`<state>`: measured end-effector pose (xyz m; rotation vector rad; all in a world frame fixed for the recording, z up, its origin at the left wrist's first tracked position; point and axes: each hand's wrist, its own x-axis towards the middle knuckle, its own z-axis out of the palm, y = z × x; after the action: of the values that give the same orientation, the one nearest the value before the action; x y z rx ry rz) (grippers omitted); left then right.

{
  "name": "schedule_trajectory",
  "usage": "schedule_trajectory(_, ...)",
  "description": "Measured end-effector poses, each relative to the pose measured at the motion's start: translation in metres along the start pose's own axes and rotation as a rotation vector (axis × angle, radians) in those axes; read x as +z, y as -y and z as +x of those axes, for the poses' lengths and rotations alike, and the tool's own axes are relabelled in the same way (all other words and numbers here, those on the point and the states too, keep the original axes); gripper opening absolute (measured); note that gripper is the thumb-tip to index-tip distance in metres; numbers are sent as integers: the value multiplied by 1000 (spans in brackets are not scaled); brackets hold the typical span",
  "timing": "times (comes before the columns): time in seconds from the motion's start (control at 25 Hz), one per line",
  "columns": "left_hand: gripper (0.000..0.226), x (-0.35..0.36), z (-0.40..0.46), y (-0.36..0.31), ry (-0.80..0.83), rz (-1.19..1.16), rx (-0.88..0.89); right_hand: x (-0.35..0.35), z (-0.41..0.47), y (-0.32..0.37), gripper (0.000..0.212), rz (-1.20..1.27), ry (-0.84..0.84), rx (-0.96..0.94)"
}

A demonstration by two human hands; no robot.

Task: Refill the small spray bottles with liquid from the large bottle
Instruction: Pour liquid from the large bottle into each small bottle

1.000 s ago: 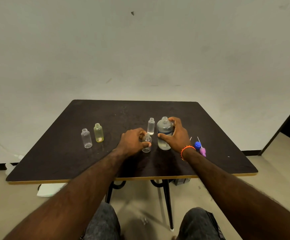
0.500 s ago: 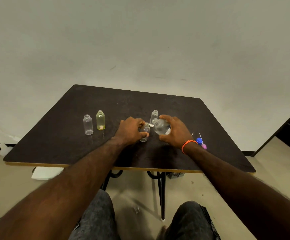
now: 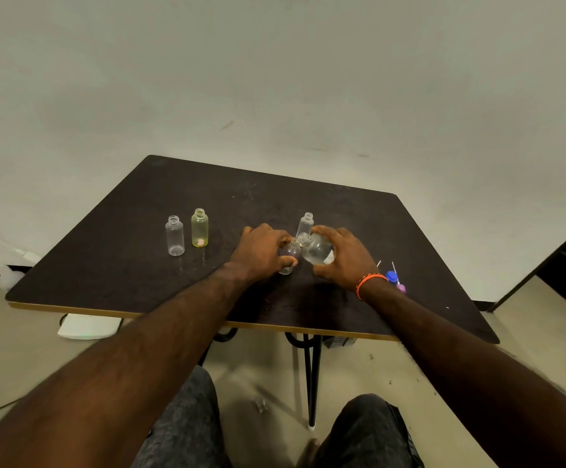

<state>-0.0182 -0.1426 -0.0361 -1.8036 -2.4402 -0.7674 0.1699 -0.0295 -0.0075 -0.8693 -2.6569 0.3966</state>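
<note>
My right hand grips the large clear bottle, tipped to the left with its open neck over the mouth of a small clear bottle. My left hand holds that small bottle upright on the dark table. Another small clear bottle stands just behind them. Further left stand an uncapped clear bottle and a yellowish bottle. All the small bottles have no caps on.
Spray caps, one blue and one pink, lie with their thin tubes on the table right of my right wrist. A white object lies on the floor under the table's left front edge. My knees are below the front edge.
The large bottle stood upright a second ago; my right hand has tilted it left over the small bottle held by my left hand. The camera has shifted, so the table looks turned.
</note>
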Motion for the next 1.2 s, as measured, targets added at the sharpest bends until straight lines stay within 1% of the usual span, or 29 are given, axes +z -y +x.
schedule_trajectory(0.36,56,1,5,-4,47,61,30,-10,2,-4,83,-79,43,3)
schedule_trajectory(0.72,57,3,9,-8,68,83,49,-15,-1,-6,82,-111,35,-2)
schedule_trajectory(1.2,54,3,11,-9,57,85,55,-16,2,-6,84,-162,40,-20)
